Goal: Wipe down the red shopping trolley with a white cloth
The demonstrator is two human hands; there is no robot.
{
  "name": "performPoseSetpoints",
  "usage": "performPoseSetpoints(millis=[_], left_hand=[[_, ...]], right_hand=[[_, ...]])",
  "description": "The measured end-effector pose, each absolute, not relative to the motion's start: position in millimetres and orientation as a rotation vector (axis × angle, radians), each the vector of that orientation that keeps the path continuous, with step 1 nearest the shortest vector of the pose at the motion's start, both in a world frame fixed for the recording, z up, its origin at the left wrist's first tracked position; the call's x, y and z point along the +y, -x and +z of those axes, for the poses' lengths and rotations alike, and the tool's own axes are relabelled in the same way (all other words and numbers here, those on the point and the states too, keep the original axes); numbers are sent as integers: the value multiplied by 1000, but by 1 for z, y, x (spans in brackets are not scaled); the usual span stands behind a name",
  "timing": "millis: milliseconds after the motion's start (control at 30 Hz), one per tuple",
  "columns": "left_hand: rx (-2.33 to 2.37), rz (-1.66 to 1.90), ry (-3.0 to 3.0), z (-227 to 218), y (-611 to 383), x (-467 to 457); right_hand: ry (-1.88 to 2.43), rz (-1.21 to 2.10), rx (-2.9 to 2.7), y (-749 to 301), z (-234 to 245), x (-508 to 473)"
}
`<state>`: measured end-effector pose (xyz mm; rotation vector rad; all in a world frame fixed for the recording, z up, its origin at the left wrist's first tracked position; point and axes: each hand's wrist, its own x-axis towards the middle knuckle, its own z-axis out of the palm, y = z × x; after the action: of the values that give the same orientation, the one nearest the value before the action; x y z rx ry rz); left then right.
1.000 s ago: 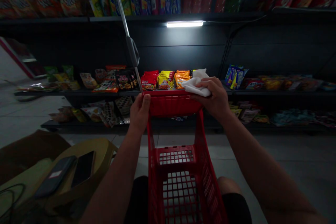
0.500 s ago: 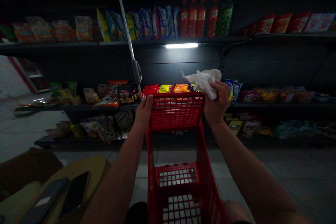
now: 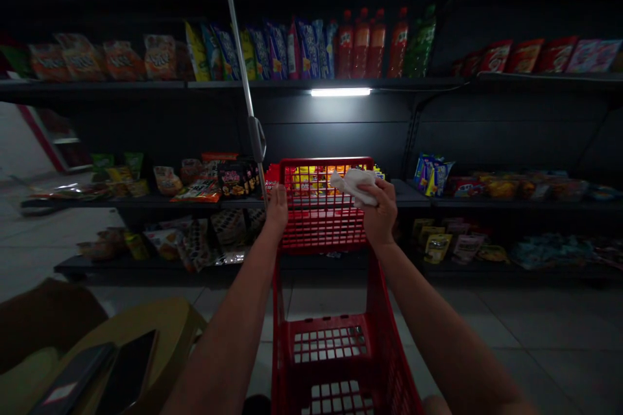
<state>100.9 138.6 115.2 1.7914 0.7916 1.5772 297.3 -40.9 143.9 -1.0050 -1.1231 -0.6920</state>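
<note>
A red plastic shopping basket with grid walls stands in front of me, its far wall rising toward the shelves. My left hand grips the left edge of that far wall, fingers pointing up; some of the fingers are hidden. In my right hand is a crumpled white cloth, pressed to the upper right part of the grid wall. A slim metal rod with a grey grip slants down to the basket's left side, close to my left hand.
Dark shelves ahead hold snack bags, red drink bottles and yellow pouches. A lit tube lamp hangs under the upper shelf. At lower left, two dark flat devices, one a phone, lie on a yellowish stool.
My right hand has brought the cloth down and left, from above the basket's far right corner onto its grid wall. That wall now stands higher in view. My left hand stays at the left edge.
</note>
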Motion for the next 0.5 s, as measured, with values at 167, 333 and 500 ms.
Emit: performPoseSetpoints(millis=[167,333,500], left_hand=[[910,1548,-1820,65,-98,131],[990,1552,-1904,22,-96,117],[1052,1556,-2039,1,-99,103]], right_hand=[[1276,-881,-1318,-298,126,-5],[1604,-980,-1547,-291,101,7],[1554,-960,-1487,-298,100,24]])
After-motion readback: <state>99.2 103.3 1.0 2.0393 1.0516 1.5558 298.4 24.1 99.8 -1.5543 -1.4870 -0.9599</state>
